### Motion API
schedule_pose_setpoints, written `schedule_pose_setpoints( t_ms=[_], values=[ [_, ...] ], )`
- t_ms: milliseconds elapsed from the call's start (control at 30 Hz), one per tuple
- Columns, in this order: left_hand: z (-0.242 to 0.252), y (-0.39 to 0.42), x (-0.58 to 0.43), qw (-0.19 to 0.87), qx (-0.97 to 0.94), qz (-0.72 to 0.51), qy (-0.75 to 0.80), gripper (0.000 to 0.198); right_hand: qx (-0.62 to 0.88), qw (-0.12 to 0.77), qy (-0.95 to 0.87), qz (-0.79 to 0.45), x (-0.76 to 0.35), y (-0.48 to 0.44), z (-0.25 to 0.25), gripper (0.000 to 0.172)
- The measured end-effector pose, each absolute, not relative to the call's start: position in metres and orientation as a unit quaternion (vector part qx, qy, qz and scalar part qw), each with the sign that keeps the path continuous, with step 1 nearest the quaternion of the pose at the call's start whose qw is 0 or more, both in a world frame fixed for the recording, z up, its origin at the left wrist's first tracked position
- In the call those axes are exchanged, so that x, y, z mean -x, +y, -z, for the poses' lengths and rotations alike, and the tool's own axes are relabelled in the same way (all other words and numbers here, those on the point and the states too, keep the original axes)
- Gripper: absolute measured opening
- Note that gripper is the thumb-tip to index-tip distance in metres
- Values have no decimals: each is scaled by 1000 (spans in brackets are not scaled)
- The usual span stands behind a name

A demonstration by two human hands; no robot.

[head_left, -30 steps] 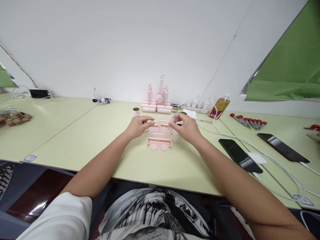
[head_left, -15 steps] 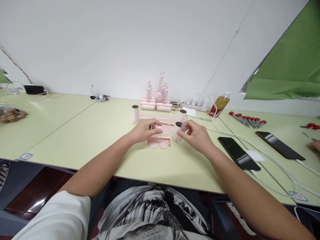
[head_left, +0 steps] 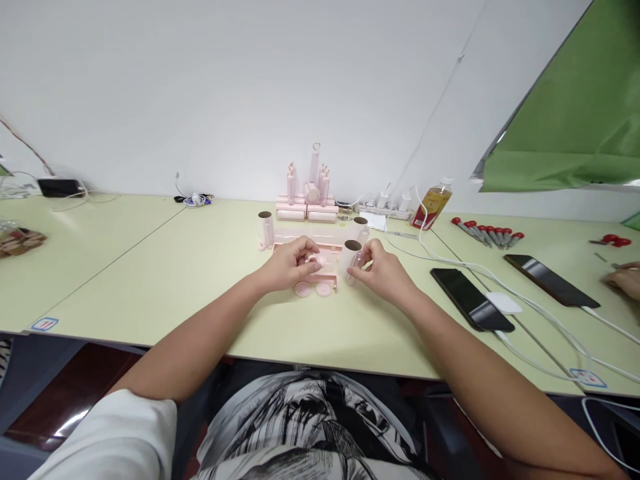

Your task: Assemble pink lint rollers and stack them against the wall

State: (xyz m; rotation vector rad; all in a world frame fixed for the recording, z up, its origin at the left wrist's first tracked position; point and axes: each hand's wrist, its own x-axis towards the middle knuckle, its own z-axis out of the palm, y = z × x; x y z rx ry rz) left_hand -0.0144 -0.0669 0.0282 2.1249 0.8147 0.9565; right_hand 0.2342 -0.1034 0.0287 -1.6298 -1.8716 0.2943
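Note:
My left hand [head_left: 289, 265] is curled round a small pink round part, pinched between thumb and fingers, just above a low pink plastic frame [head_left: 320, 279] with two pink discs at its front. My right hand [head_left: 384, 269] pinches a small clear pinkish tube [head_left: 356, 263] next to an upright pale tube with a dark top [head_left: 349, 255]. Two more upright tubes stand behind, one on the left [head_left: 265, 229] and one on the right [head_left: 360, 227]. A finished pink tower model [head_left: 309, 195] stands at the back by the wall.
On the right of the pale green table [head_left: 165, 280] lie two black phones [head_left: 470, 307] [head_left: 550, 280], a white cable [head_left: 545, 313], red-handled screwdrivers [head_left: 487, 233], a yellow bottle [head_left: 431, 203] and a power strip [head_left: 387, 212]. Another person's hand [head_left: 625, 280] rests at the far right edge. Snacks [head_left: 17, 239] lie far left.
Both hands have come down from above the pink frame toward the table. The left now pinches a small pink part; the right holds the clear tube lower, beside the upright tube.

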Motion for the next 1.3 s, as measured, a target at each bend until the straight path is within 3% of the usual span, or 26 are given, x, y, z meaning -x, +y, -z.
schedule_pose_setpoints(
  t_ms=[100, 233, 367, 467, 633, 733, 833, 933, 1300],
  values=[
    [-30, -69, 12, 348, -799, -373, 320, 24, 608, 353, -710, -49, -238, -108, -35, 44],
    [-34, -76, 4, 368, -793, -360, 324, 22, 502, 455, -734, 43, -233, -123, -45, 27],
    [-32, -85, -5, 421, -797, -339, 269, 22, 331, 387, -860, -18, -215, -133, -40, 20],
    [-28, -92, -11, 427, -806, -333, 240, 22, 292, 342, -892, -43, -206, -134, -34, 12],
    [-25, -97, -14, 445, -813, -317, 201, 28, 334, 357, -871, -49, -220, -130, -40, 15],
    [-25, -93, -12, 468, -789, -335, 213, 39, 447, 497, -740, -72, -244, -121, -49, 22],
    [-26, -84, -6, 440, -781, -354, 266, 33, 470, 590, -638, -156, -261, -107, -52, 31],
    [-27, -78, -2, 412, -785, -357, 293, 25, 469, 573, -638, -210, -260, -99, -48, 32],
    [-27, -75, 0, 343, -789, -369, 351, 21, 476, 534, -659, -233, -247, -93, -35, 32]
  ],
)
